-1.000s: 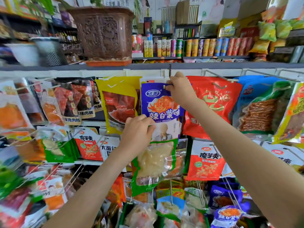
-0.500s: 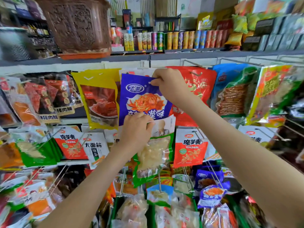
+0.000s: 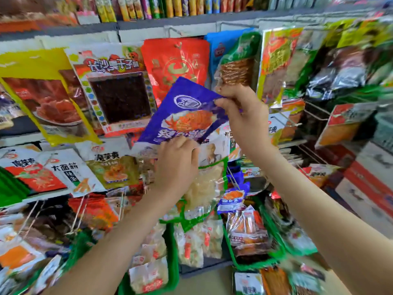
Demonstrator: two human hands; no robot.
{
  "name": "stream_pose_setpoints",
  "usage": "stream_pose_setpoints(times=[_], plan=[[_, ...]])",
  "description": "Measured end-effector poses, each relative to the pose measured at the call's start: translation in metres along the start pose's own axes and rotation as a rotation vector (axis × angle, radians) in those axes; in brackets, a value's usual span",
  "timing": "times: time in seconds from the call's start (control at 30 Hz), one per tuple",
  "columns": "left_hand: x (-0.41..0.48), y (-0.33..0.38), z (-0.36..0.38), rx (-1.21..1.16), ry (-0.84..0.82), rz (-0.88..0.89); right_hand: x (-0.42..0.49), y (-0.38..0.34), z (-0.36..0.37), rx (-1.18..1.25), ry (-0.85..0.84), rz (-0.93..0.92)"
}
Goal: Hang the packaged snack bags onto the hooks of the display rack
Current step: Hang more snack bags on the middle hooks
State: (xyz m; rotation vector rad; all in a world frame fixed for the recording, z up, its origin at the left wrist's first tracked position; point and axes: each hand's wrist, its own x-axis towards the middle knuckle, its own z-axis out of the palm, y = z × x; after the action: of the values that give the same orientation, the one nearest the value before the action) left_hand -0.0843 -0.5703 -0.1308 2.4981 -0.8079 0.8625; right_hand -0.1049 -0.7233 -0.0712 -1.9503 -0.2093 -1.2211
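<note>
Lowest in frame, both forearms reach up from the bottom edge. Between them sit green baskets [image 3: 173, 256] of loose packets; I can't tell whether those are waiting to be hung.

Centre frame: the left hand [image 3: 176, 165] has its fingers curled round the middle of the purple snack bag [image 3: 187, 109], knuckles toward me, gripping where the purple print meets the clear lower half. The right hand [image 3: 244, 122] is higher and right of it, wrist bent, thumb and fingertips pinching the bag's top right corner. The bag is tilted, top edge slanting up to the left, and is held in front of the rack, overlapping the red bag [image 3: 174, 62]. I see no hook through it and I can't make out its hang hole, so I judge it not hung.

Behind, the rack is mostly stocked: a yellow bag [image 3: 38, 67] at upper left, a white bag with dark window [image 3: 114, 81] beside it, and rows more below and to the right. What look like bare wire pegs [image 3: 316, 107] show right of centre.

Progress: plenty is up, this bag isn't. What's left is levelling it and threading it onto a peg. Farthest back, at the top edge, is a shelf [image 3: 148, 24] of cans, blurred.
</note>
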Motion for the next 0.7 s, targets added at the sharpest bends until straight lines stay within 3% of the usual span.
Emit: stream_pose_setpoints(times=[0.07,0.2,0.4,0.57,0.7], plan=[[-0.003,0.018,0.01,-0.063,-0.025,0.035,-0.003,0.01,-0.014,-0.086,0.002,-0.087],[-0.011,0.039,0.039,-0.088,-0.078,0.089,-0.024,0.056,-0.032,-0.246,-0.22,-0.056],[-0.049,0.042,0.117,-0.231,-0.329,0.033,-0.127,0.155,-0.047,-0.333,-0.524,0.316],[-0.098,0.036,0.192,-0.275,-0.525,0.095,-0.214,0.229,-0.041,-0.428,-0.629,0.614],[-0.125,0.023,0.249,-0.294,-0.587,0.123,-0.255,0.282,-0.031,-0.431,-0.719,0.774]])
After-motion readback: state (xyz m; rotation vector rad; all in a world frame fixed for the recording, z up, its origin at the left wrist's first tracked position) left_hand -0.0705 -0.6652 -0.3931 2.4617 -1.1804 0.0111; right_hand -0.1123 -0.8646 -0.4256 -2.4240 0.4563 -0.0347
